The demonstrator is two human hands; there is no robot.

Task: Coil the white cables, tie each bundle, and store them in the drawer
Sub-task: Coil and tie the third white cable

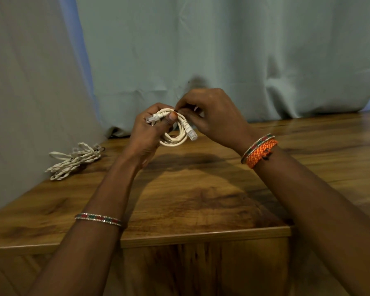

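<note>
Now I have the coiled white cable held up above the wooden surface, roughly mid-frame, between both hands. My left hand grips the coil from the left, its thumb pressed over the strands near the top, with one clear plug sticking out leftward past the fingers. My right hand has its fingertips curled in, pinching something small and dark at the top of the coil; I cannot tell what that piece is. The second plug hangs down on the right side of the loop, just under the right hand.

A second white cable bundle lies on the surface at the left, near the grey curtain, well apart from my hands. It looks twisted lengthwise.

Bangles sit on both wrists, and the right also carries an orange woven band.
</note>
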